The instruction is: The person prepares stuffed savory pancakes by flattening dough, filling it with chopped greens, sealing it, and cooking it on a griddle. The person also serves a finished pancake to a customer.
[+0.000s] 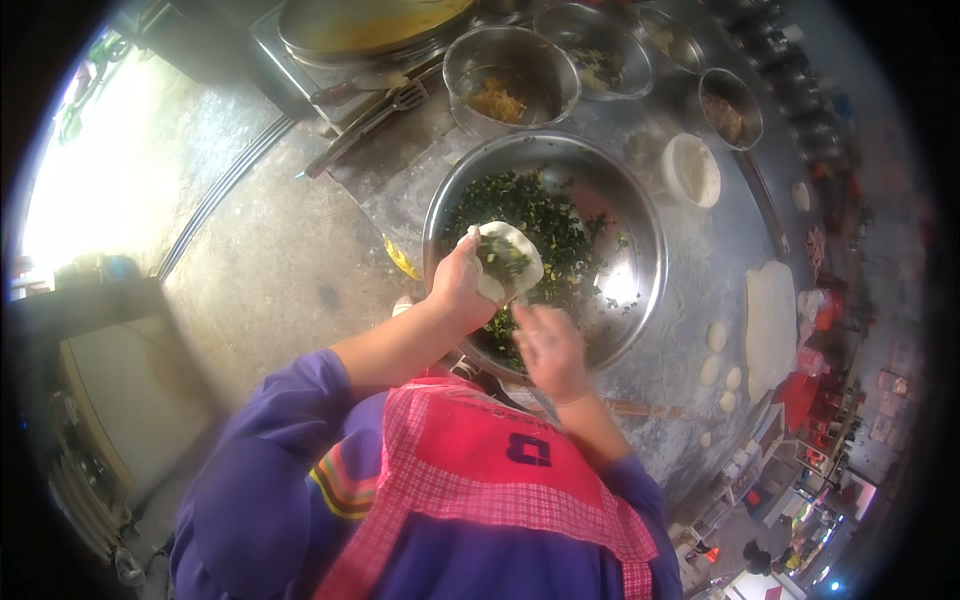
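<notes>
My left hand [459, 289] holds a round of pale dough [531, 259], cupped, with chopped greens [501, 256] on it. It is over a wide stainless steel bowl [658, 255] that contains a heap of chopped green filling [517, 199] with small yellow bits. Motion blurs my right hand [551, 349], which is just right of the dough, low over the bowl's near side. Its fingers are bent near the dough's lower edge; whether they pinch anything cannot be told.
Beyond the big bowl are a steel bowl with yellowish food [499, 101], a slotted spatula [409, 96] and a large round pan [375, 22]. A white tub [691, 171], a long dough slab [770, 330], small dough pieces [717, 337] and a wooden rolling pin [652, 409] lie rightward.
</notes>
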The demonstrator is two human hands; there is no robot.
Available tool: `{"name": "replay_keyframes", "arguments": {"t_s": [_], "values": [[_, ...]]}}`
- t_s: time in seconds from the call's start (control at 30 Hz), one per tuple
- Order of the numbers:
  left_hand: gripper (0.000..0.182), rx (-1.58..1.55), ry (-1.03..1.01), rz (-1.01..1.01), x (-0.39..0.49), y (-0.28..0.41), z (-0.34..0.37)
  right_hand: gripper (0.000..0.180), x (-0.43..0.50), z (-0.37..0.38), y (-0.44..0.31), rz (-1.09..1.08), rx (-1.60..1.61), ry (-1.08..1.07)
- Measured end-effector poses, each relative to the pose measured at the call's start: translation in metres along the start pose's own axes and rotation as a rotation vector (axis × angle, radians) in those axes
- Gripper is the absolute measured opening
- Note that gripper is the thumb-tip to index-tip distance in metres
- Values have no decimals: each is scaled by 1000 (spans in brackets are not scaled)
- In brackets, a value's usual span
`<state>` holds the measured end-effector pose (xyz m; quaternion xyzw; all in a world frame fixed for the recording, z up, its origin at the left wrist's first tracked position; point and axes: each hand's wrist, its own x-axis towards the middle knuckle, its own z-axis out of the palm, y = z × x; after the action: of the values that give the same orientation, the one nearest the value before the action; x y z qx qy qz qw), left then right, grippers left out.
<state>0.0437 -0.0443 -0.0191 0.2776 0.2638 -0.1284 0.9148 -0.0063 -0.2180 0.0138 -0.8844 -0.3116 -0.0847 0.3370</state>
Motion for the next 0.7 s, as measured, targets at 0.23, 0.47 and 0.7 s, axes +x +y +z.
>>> {"name": "replay_keyframes", "arguments": {"t_s": [0.23,0.47,0.7], "values": [[25,-81,-46,11,-13,11,-3,33,-9,-18,37,338,-96,22],[45,-340,-171,-93,-38,53,-23,27,-14,5,68,902,596,-54],[44,-130,-59,-43,-50,40,-39,32,-1,-25,50,1000,1236,171]]}}
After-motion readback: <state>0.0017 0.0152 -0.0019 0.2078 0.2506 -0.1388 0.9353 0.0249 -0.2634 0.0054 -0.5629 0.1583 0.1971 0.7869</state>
